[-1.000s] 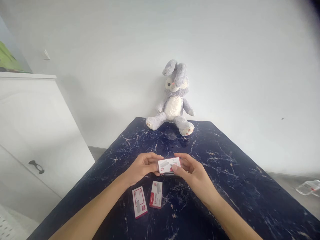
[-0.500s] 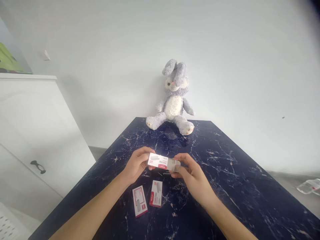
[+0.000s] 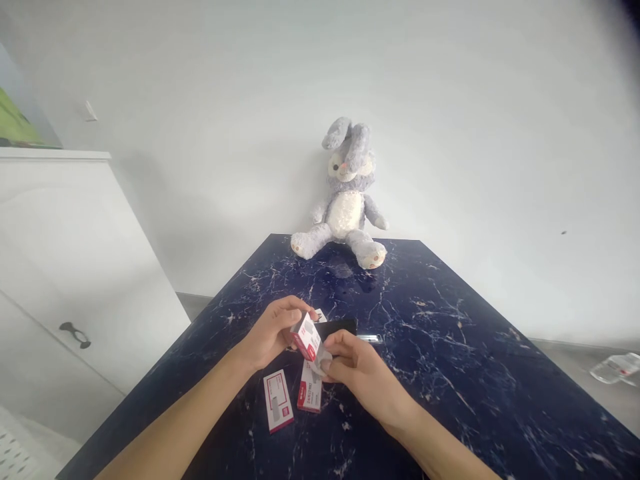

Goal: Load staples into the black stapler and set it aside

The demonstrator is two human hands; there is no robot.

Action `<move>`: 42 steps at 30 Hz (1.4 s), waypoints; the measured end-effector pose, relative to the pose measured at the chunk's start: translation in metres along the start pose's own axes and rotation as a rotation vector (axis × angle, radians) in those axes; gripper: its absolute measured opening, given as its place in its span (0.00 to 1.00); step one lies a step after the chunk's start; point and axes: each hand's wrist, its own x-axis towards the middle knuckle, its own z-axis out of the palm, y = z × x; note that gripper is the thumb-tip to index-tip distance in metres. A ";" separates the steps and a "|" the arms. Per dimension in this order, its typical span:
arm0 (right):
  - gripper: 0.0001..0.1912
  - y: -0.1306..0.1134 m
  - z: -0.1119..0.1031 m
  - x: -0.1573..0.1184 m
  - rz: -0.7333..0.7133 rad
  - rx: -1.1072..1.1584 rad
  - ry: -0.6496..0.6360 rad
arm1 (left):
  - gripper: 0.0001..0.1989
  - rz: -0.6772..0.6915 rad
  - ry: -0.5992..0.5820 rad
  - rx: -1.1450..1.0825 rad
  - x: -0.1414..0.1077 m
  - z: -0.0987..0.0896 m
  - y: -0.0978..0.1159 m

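Note:
My left hand [image 3: 277,333] is closed round the upper end of a small white and red staple box [image 3: 305,335]. The box tilts down to the right above the table. At its lower end my right hand [image 3: 357,367] pinches the greyish end flap [image 3: 323,365]; whether it holds anything inside the flap I cannot tell. Just below the hands lies a second staple box [image 3: 310,390], partly covered by the held one. A third box [image 3: 279,401], white with a red border, lies flat to its left.
Behind my hands, a black object [image 3: 340,327] lies partly hidden, with a shiny bar [image 3: 370,339] beside it. A plush rabbit [image 3: 347,210] sits at the far edge of the dark blue marbled table [image 3: 425,300]. A white cabinet [image 3: 75,247] stands at the left.
The held box has swung from nearly level to slanting down right. My right hand has moved lower and left, uncovering the black object and shiny bar behind.

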 end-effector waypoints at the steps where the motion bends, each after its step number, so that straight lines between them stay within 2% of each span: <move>1: 0.10 -0.001 -0.001 0.001 -0.005 0.036 0.007 | 0.07 0.006 0.028 -0.001 0.001 0.000 0.001; 4: 0.09 -0.003 -0.006 0.003 -0.047 0.074 0.075 | 0.08 0.014 0.123 0.001 0.003 -0.001 0.006; 6: 0.09 -0.003 -0.009 0.005 -0.079 0.002 0.142 | 0.13 -0.032 0.117 -0.006 0.004 0.000 0.008; 10: 0.11 -0.003 -0.009 0.003 -0.148 -0.248 0.252 | 0.20 -0.179 0.019 -0.056 0.003 0.006 0.009; 14: 0.11 -0.005 -0.006 -0.001 -0.346 -0.599 0.363 | 0.17 -0.127 0.008 -0.030 0.001 0.013 0.009; 18: 0.09 -0.006 -0.008 -0.002 -0.455 -0.921 0.377 | 0.15 -0.105 0.034 0.017 0.001 0.014 0.007; 22: 0.05 -0.009 -0.008 -0.003 -0.421 -0.981 0.358 | 0.15 -0.126 0.031 0.012 0.001 0.016 0.005; 25: 0.06 -0.012 -0.005 -0.005 -0.406 -0.940 0.339 | 0.15 -0.119 0.065 -0.022 0.002 0.016 0.003; 28: 0.07 -0.016 -0.004 -0.008 -0.426 -0.809 0.385 | 0.13 -0.099 0.154 -0.070 0.004 0.011 0.002; 30: 0.08 -0.020 -0.007 -0.010 -0.441 -0.667 0.444 | 0.11 -0.089 0.234 -0.094 0.006 0.007 0.002; 33: 0.10 -0.026 -0.016 -0.010 -0.369 -0.366 0.482 | 0.10 -0.082 0.311 -0.128 0.007 0.003 0.002; 38: 0.10 -0.028 -0.029 -0.001 -0.240 0.095 0.433 | 0.09 -0.094 0.309 -0.174 0.007 0.004 0.001; 40: 0.11 -0.027 -0.028 0.001 -0.171 0.134 0.373 | 0.08 -0.099 0.292 -0.190 0.007 0.007 -0.001; 42: 0.12 -0.025 -0.025 0.001 -0.113 0.080 0.322 | 0.09 -0.112 0.260 -0.200 0.006 0.011 -0.002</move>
